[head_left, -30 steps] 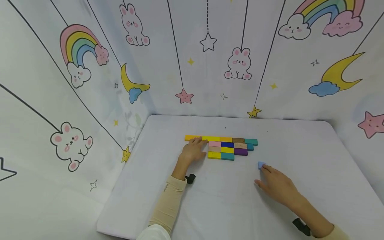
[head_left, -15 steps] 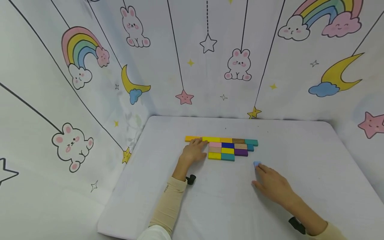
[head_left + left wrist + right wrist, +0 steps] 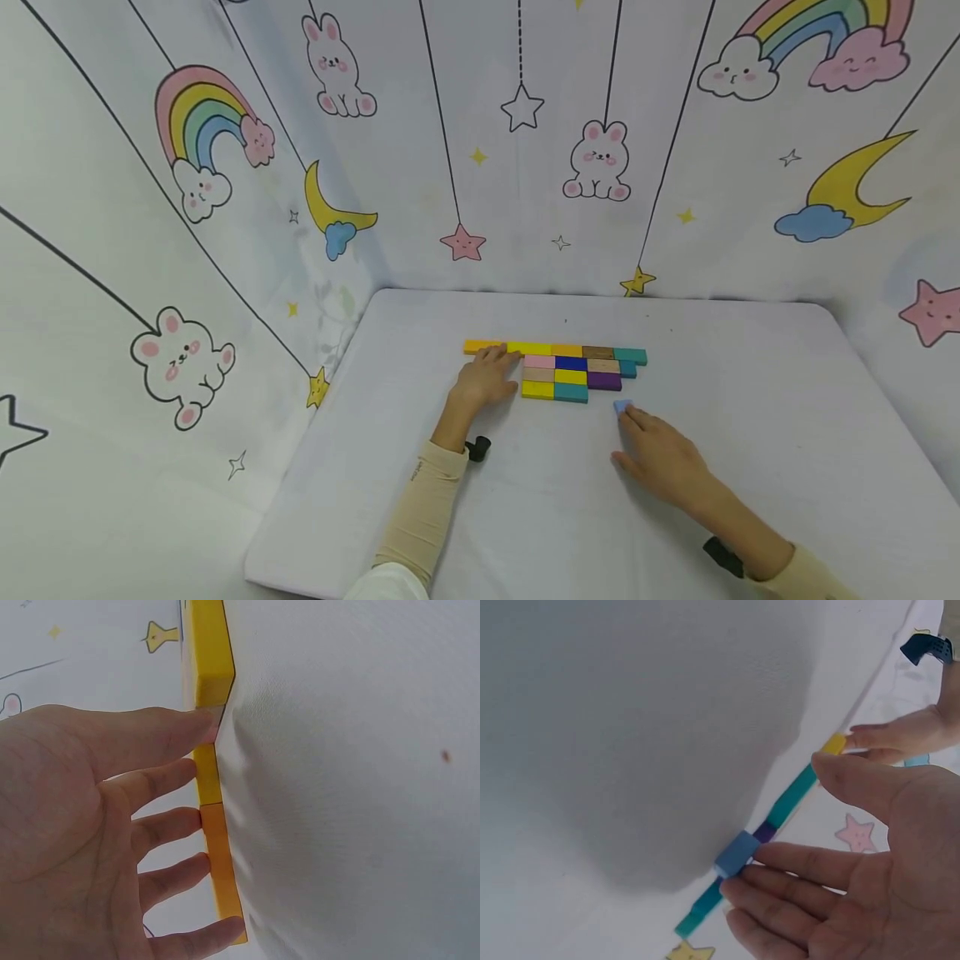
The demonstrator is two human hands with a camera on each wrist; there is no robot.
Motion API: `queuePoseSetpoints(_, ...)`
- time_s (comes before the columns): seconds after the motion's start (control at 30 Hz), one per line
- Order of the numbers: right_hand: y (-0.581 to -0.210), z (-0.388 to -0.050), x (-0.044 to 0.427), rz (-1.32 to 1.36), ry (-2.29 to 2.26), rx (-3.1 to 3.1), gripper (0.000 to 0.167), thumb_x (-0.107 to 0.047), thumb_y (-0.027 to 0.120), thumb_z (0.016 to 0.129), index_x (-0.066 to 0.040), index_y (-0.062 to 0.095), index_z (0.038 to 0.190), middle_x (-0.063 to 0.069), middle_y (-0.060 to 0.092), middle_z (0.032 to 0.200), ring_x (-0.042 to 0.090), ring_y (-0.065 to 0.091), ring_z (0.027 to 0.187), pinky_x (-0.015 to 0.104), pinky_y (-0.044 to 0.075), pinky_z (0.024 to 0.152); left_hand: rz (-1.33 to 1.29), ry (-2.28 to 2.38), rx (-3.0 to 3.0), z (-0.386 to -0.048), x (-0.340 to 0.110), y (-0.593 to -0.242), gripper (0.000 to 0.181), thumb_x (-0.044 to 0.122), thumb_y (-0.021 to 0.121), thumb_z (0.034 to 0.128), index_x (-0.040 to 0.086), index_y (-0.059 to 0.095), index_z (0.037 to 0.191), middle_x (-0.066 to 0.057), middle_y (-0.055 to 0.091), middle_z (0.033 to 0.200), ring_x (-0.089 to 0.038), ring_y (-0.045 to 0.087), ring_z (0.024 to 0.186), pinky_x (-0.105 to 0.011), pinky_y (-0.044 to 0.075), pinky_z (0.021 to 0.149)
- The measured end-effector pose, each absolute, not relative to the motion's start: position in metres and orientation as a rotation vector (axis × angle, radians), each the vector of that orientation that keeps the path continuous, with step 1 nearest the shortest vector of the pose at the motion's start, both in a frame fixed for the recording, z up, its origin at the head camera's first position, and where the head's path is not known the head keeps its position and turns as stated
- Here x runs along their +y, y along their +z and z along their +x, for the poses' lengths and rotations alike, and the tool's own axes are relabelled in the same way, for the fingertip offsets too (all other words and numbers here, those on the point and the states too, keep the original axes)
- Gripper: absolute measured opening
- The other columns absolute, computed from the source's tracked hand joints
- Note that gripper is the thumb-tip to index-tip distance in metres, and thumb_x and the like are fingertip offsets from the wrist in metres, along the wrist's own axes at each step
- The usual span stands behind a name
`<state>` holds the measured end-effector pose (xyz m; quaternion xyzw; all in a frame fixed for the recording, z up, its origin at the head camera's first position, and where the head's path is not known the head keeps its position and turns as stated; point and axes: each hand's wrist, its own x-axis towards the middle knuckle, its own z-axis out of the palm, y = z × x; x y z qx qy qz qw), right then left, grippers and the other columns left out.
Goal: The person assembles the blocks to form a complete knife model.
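Flat coloured wooden blocks lie in rows mid-table, forming a stepped shape: the far row has a yellow block (image 3: pixel 529 349) and a teal block (image 3: pixel 630 357). A purple block (image 3: pixel 604 381) sits at the right of a shorter row, and the nearest row pairs yellow with a teal block (image 3: pixel 571 392). My left hand (image 3: pixel 482 383) rests at the left side of the rows, its fingertips touching the orange block (image 3: pixel 219 862) and the yellow ones. With nearly straight fingers, my right hand (image 3: pixel 667 458) touches a light blue block (image 3: pixel 736 853), apart from the rows at their lower right.
A white cloth covers the table (image 3: pixel 750 375), whose far edge meets a hanging curtain (image 3: pixel 525 208) printed with rabbits, stars and rainbows. Small black devices (image 3: pixel 477 449) are worn at both wrists.
My right hand has slid the light blue block left across the cloth, nearer the rows. My left hand and the arranged blocks have stayed in place.
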<state>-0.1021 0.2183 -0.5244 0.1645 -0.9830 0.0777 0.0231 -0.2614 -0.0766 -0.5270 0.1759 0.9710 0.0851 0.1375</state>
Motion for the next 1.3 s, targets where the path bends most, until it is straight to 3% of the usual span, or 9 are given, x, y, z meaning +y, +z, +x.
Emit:
queuePoseSetpoints(0.7, -0.524, -0.114, 0.193, 0.587, 0.189, -3.014, 0.072, -0.036, 0.085, 0.088, 0.009, 0.059, 0.140, 0.026, 0.057, 0.146, 0.041, 0.057, 0.133, 0.054, 0.049, 0.109, 0.486, 0.236, 2.777, -0.267, -0.076, -0.532, 0.066, 0.043, 0.060, 0.1039, 0.031, 0.035, 0.164, 0.001, 0.021, 0.174, -0.029, 0.020, 0.159, -0.057, 0.039, 0.118)
queuePoseSetpoints(1.3, -0.527, -0.134, 0.189, 0.601, 0.186, -3.020, 0.068, -0.038, 0.085, 0.088, 0.004, 0.063, 0.138, 0.026, 0.059, 0.141, 0.043, 0.058, 0.131, 0.059, 0.051, 0.105, 0.519, 0.263, 2.823, -0.256, -0.076, -0.522, 0.062, 0.037, 0.060, 0.1044, 0.026, 0.040, 0.162, -0.005, 0.027, 0.172, -0.030, 0.025, 0.157, -0.057, 0.042, 0.115)
